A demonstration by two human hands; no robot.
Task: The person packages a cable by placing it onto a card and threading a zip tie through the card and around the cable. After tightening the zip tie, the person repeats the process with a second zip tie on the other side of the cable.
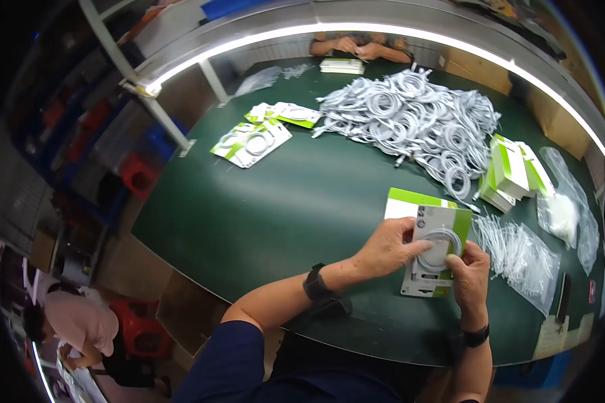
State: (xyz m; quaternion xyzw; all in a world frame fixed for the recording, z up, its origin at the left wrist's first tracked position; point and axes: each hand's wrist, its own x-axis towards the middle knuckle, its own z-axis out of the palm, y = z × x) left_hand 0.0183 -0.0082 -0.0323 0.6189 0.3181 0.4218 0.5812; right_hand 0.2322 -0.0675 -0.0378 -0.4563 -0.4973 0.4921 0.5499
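Note:
Both hands hold a white and green packaging card (429,220) above the near right of the table. A coiled white cable (454,239) lies against its front. My left hand (384,250) grips the card's left edge, its thumb pressing on the coil. From the right, my right hand (472,274) pinches the other edge, with its thumb also on the coil. Just behind, a green and white stack of cards (400,199) rests on the tabletop, partly covered by the held card.
A large heap of coiled white cables (410,111) fills the table's far side. Carded cables (252,143) lie far left. Green-white boxes (511,168), a bag of white ties (517,258) and a dark slim tool (563,297) sit right. Across the table, another person's hands (357,49) work.

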